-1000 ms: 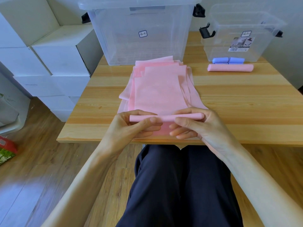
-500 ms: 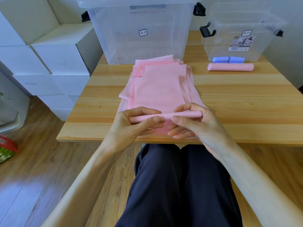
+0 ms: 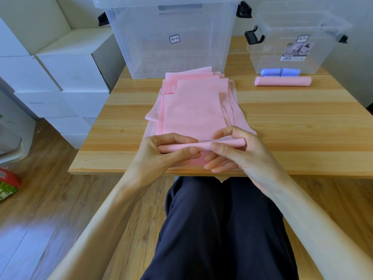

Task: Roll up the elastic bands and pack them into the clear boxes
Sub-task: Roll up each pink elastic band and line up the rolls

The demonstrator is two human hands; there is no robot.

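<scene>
Both hands, left hand [image 3: 161, 156] and right hand [image 3: 238, 152], close their grip on the pink band's rolled end [image 3: 203, 146] at the counter's [image 3: 302, 138] 6 o'clock edge.

I see bare worktop [image 3: 302, 118] right of the pink band stack [image 3: 191, 110], open for a hand to pass. The large clear box [image 3: 171, 37] blocks the far edge; the small clear box [image 3: 292, 37] and two rolls [image 3: 282, 76] block the far right corner.

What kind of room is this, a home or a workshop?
Probably a small packing or storage room, perhaps in a home: a wooden table with clear boxes, stacked white cartons alongside, and pink elastic bands waiting to be rolled.
</scene>
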